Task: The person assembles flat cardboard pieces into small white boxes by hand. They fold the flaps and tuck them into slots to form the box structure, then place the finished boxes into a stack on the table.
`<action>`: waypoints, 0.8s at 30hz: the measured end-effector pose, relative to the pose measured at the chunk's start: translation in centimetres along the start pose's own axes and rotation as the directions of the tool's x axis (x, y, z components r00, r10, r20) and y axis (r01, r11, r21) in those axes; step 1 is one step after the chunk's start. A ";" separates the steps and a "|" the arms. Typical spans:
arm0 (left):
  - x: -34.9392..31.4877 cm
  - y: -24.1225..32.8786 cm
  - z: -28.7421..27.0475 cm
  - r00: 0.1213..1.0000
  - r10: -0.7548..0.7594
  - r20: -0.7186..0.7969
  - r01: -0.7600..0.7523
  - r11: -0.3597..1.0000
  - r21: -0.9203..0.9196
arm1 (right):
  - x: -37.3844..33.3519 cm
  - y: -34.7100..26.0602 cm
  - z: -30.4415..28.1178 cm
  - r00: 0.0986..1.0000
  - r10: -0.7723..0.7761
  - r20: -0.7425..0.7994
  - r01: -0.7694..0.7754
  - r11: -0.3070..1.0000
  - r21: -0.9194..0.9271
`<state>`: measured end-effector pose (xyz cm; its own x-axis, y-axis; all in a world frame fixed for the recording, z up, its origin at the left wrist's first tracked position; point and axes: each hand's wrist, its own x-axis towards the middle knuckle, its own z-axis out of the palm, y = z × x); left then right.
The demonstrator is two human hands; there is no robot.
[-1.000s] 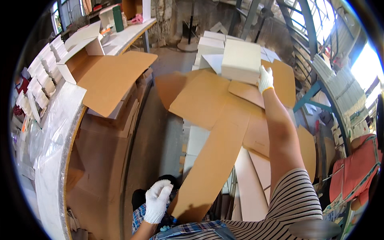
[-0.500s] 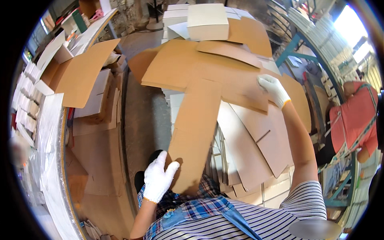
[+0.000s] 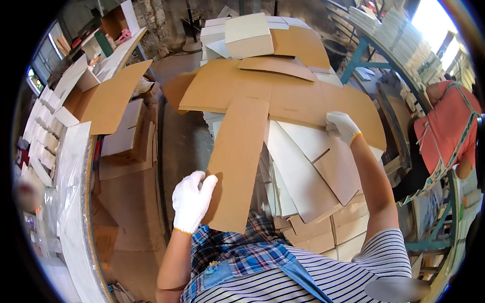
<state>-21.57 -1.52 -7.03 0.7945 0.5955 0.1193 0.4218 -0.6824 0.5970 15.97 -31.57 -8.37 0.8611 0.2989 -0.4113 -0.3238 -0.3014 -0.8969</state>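
Observation:
A flat brown cardboard sheet (image 3: 295, 103) lies over a stack in front of me, with a long flap (image 3: 235, 164) reaching toward my body. My left hand (image 3: 193, 201), in a white knit glove with an orange cuff edge, grips the flap's left edge, thumb near its surface. At the sheet's right part, my right hand (image 3: 342, 127), gloved the same way, pinches the front edge with curled fingers. Below the sheet, white and pale panels (image 3: 298, 161) fan out, one with a dark slit. A loose curved cardboard piece (image 3: 277, 68) rests on top at the far side.
Behind the sheet sits a white box (image 3: 248, 36). To the left stand a long worktable (image 3: 70, 166) and a leaning brown board (image 3: 118, 96), with stacked cardboard (image 3: 121, 131) beside them. A person in a pink top (image 3: 447, 129) is at the right, near blue-green racking (image 3: 356, 60).
My view has shifted a little. My left hand sits slightly higher and farther left along the flap. The sheet's right front edge, in my right hand, looks flatter and straighter.

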 end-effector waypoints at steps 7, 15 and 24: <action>2.1 2.0 -3.5 0.853 -0.146 0.501 0.500 0.506 -0.703 | 2.0 2.3 -1.8 0.988 0.059 0.141 -0.108 0.925 0.364; 2.8 2.1 -7.2 0.878 0.109 0.466 0.467 0.018 -0.884 | -0.7 1.3 -1.8 0.987 0.001 0.164 -0.076 0.890 0.450; -3.3 0.0 -11.5 0.898 0.035 0.439 0.436 0.078 -0.897 | -8.6 -2.4 0.8 0.953 -0.272 0.132 0.169 0.841 0.514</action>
<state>-29.24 1.35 1.68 0.9197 0.3245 -0.2209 -0.0125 0.5865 0.8098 9.04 -32.63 -2.78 0.8570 0.4866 -0.1697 -0.3285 0.2620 -0.9074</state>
